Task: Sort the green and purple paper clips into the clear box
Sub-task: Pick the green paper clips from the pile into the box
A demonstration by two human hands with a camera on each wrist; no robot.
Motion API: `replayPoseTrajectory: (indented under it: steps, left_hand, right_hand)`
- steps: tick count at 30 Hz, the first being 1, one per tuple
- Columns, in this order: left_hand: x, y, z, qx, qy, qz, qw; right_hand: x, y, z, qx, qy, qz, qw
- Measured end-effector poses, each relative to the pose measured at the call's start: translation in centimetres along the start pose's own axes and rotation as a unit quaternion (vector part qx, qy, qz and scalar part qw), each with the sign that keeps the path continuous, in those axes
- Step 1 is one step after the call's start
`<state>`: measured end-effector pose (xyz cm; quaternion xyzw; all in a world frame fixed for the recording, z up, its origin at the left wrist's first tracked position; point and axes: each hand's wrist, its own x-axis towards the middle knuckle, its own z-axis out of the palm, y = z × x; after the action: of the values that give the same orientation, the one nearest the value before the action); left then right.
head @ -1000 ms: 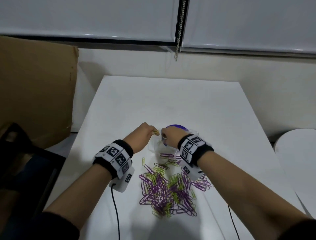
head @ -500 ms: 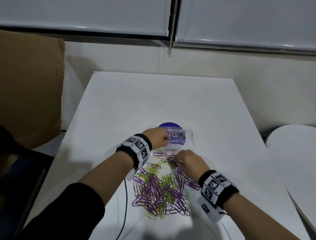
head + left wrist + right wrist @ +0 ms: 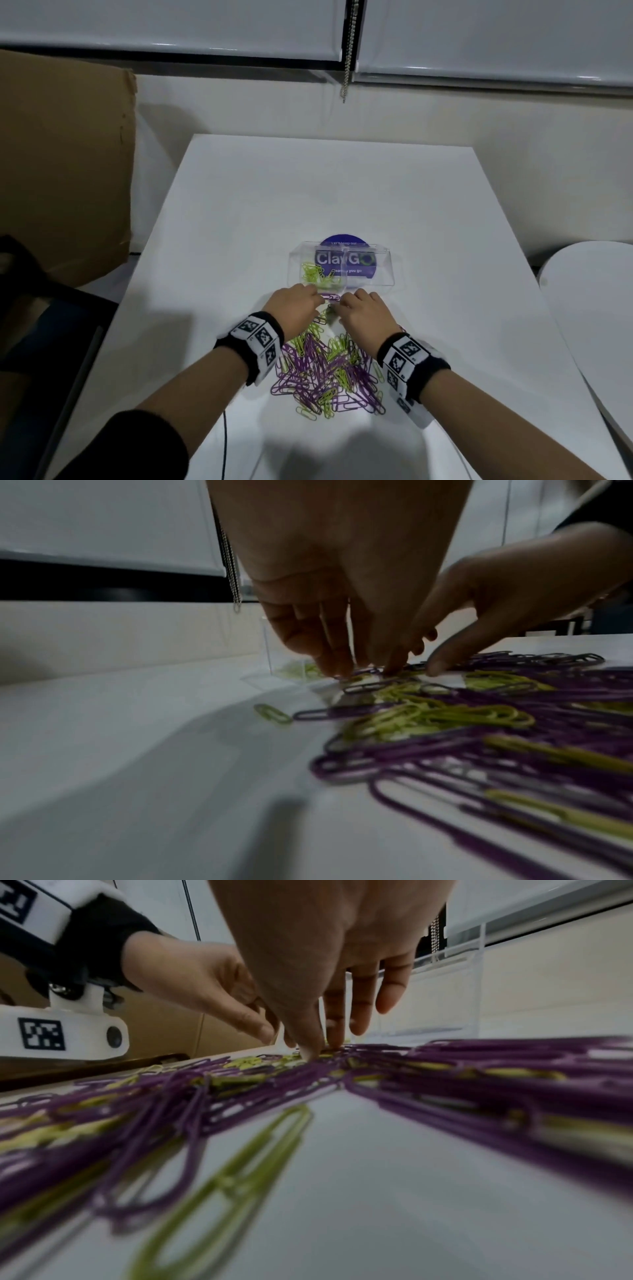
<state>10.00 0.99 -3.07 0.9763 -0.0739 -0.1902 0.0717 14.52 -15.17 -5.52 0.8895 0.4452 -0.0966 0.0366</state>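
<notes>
Both hands now meet at the pile's [image 3: 325, 370] far edge: left hand [image 3: 294, 306] and right hand [image 3: 364, 311] fingertips down on purple clips [image 3: 329, 297], grip unclear. Tangled clips may drag green ones into the clear box [image 3: 385, 270].

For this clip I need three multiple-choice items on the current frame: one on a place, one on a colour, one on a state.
1. Where does the loose pile of paper clips lie?
A. On the table, nearer the person than the clear box
B. Inside the cardboard box
C. Beyond the clear box

2. What colour are the clips already in the clear box?
A. Purple
B. Green
C. Red

3. What are the two hands doing?
A. Both resting on the box's rim
B. Both at the far edge of the pile, fingers down among the clips
C. Both raised clear of the table

Answers: 1 A, the pile sits between the wrists and the box; 2 B, only green clips show in its left compartment; 3 B, left hand and right hand meet just short of the box.
</notes>
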Motion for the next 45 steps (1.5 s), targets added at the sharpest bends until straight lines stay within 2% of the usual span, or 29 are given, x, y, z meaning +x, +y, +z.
replayPoseTrajectory:
  steps: [6,9,11,15,21,26,30,36,39,45]
  left_hand:
    - [1.1,0.8,1.6,-0.026,0.031,-0.05,0.998]
    - [1.2,1.3,2.1,-0.028,0.055,-0.056,0.996]
    - [1.3,1.5,2.4,-0.048,0.06,-0.066,0.995]
    - [1.8,1.9,2.7,-0.093,0.056,-0.086,0.99]
    - [2.0,1.6,3.1,-0.104,0.055,-0.081,0.99]
    - [2.0,1.2,3.1,-0.093,0.043,-0.059,0.993]
    - [1.8,1.4,2.8,-0.152,0.024,-0.067,0.986]
    - [1.5,1.9,1.9,-0.173,0.03,-0.056,0.983]
    - [1.6,2.1,1.7,-0.192,0.038,-0.063,0.979]
    - [1.7,2.3,1.8,-0.253,0.043,-0.083,0.963]
  right_hand:
    - [0.0,0.4,0.3,0.01,0.001,0.032,0.999]
    - [-0.3,0.5,0.4,0.053,0.019,0.063,0.996]
    - [-0.3,0.7,0.2,0.124,0.018,0.07,0.99]
    - [-0.2,0.8,-0.1,0.19,-0.029,0.102,0.976]
    - [0.0,1.2,0.2,0.259,-0.044,0.13,0.956]
    - [-0.5,1.3,0.2,0.302,-0.035,0.144,0.942]
    - [-0.9,1.4,0.0,0.328,-0.025,0.155,0.932]
    - [-1.2,1.8,-1.1,0.348,0.016,0.149,0.926]
    - [-1.6,2.5,-1.4,0.38,0.035,0.177,0.907]
    - [-2.7,4.0,-1.5,0.372,0.04,0.217,0.902]
